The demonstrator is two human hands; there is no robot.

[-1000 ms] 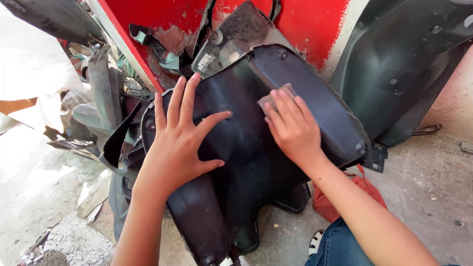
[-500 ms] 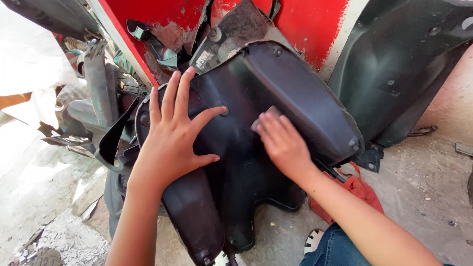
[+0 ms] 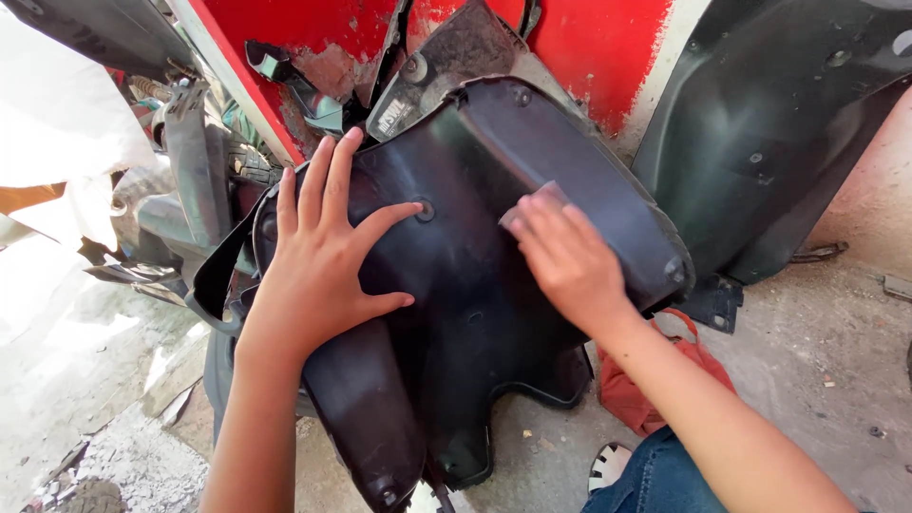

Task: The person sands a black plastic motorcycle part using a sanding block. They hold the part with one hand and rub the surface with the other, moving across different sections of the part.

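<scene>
A large black plastic scooter body panel (image 3: 475, 285) leans in front of me, curved and dusty. My left hand (image 3: 318, 261) lies flat on its left part with the fingers spread, pressing it still. My right hand (image 3: 570, 261) presses a small grey sanding sheet (image 3: 535, 199) against the panel's upper right part, fingers closed over it. Only the sheet's top edge shows past my fingertips.
A red painted panel (image 3: 589, 47) with chipped paint stands behind. Another black fairing piece (image 3: 788, 133) leans at the right. Scooter parts and a tyre (image 3: 190, 161) crowd the left. A red cloth (image 3: 646, 389) lies on the concrete ground by my knee in blue jeans (image 3: 665, 475).
My right hand slid down the panel with the sheet, then back up toward the upper right. My left hand stayed pressed in place.
</scene>
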